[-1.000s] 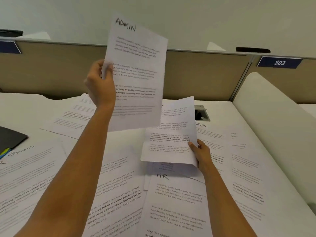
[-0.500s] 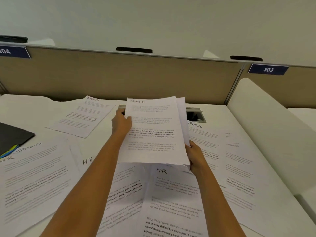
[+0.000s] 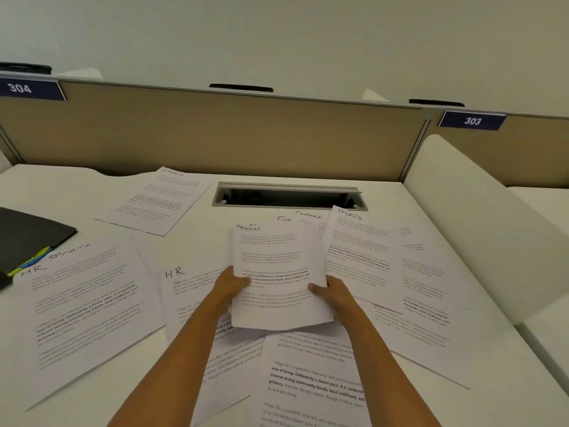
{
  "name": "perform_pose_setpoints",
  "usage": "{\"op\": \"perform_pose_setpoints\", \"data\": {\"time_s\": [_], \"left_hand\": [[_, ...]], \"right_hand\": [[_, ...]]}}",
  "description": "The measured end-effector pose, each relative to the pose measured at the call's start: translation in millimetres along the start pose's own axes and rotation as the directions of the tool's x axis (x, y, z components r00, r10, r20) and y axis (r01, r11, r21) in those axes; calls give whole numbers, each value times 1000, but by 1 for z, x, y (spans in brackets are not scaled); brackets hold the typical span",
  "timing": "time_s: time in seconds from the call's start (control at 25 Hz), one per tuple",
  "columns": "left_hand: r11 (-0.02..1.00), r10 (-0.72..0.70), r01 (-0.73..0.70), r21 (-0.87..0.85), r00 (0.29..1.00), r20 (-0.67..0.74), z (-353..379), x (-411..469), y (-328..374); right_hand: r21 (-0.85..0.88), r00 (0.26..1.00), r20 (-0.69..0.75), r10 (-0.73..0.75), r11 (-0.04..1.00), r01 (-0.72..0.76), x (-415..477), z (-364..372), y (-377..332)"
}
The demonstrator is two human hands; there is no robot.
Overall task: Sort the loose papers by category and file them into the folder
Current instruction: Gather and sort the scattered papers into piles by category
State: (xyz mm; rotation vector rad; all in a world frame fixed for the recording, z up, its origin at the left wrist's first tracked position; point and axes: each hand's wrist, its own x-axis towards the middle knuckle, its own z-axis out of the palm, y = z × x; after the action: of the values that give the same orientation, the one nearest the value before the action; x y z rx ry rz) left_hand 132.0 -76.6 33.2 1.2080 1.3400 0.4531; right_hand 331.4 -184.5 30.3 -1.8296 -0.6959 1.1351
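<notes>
Spanning most of the view, the white bench (image 3: 77, 192) is backed by a tan partition (image 3: 215, 134), with a white side divider (image 3: 480, 217) on the right. Loose printed papers lie overlapping across it. A large sheet marked HR (image 3: 86, 306) is at near left, a SPORTS sheet (image 3: 154, 201) lies farther back, and a second HR sheet (image 3: 191, 291) lies partly under the left forearm. Another SPORTS sheet (image 3: 357, 251) lies to the right, with FINANCE sheets (image 3: 308, 215) peeking out behind the middle.

A long cable slot (image 3: 286, 197) is set into the bench at the back. The black folder (image 3: 27, 235) lies flat at the left edge, well apart from both hands, with yellow and blue tabs showing at its near corner.

In the middle, a thin stack headed ADMIN (image 3: 277, 272) is held just above the scattered sheets. The left hand (image 3: 231, 286) grips its left edge with the thumb on top, and the right hand (image 3: 332, 292) grips its right edge the same way.

Small blue plates reading 304 (image 3: 20, 87) and 303 (image 3: 472, 121) sit on the partition.
</notes>
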Motion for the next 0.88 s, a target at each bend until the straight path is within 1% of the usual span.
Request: {"op": "perform_pose_setpoints", "data": {"time_s": [0.08, 0.12, 0.24, 0.32, 0.4, 0.48, 0.6, 0.68, 0.76, 0.84, 0.88], "left_hand": [[992, 128, -128, 7, 990, -59, 0, -7, 7], [977, 215, -215, 7, 972, -93, -1, -14, 16], [882, 457, -470, -46, 874, -167, -7, -36, 51], [809, 555, -576, -118, 814, -171, -14, -47, 69], [782, 572, -596, -183, 802, -169, -21, -53, 76], [799, 532, -552, -237, 834, -149, -26, -56, 73], [839, 493, -498, -219, 866, -82, -28, -57, 68], [833, 497, -505, -226, 863, -94, -29, -59, 72], [802, 531, -540, -255, 840, -109, -34, -60, 79], [789, 559, -558, -259, 826, -75, -42, -58, 80], [799, 557, -547, -248, 830, -37, -46, -56, 78]], "right_hand": [[-89, 989, -97, -111, 991, 103, -4, 0, -8], [-84, 972, -145, -184, 981, 173, -7, 0, -15], [68, 900, -246, -360, 920, 387, -23, -1, -45], [119, 855, -278, -437, 868, 482, -34, 0, -64], [156, 854, -259, -451, 853, 497, -41, 0, -71], [186, 877, -198, -437, 862, 471, -44, 0, -68], [189, 908, -108, -405, 888, 419, -47, 4, -62], [182, 903, -112, -415, 885, 429, -49, 7, -68], [186, 883, -132, -451, 864, 468, -50, 8, -76], [193, 872, -128, -472, 851, 488, -51, 7, -78], [187, 875, -109, -471, 855, 483, -50, 8, -76]]}}
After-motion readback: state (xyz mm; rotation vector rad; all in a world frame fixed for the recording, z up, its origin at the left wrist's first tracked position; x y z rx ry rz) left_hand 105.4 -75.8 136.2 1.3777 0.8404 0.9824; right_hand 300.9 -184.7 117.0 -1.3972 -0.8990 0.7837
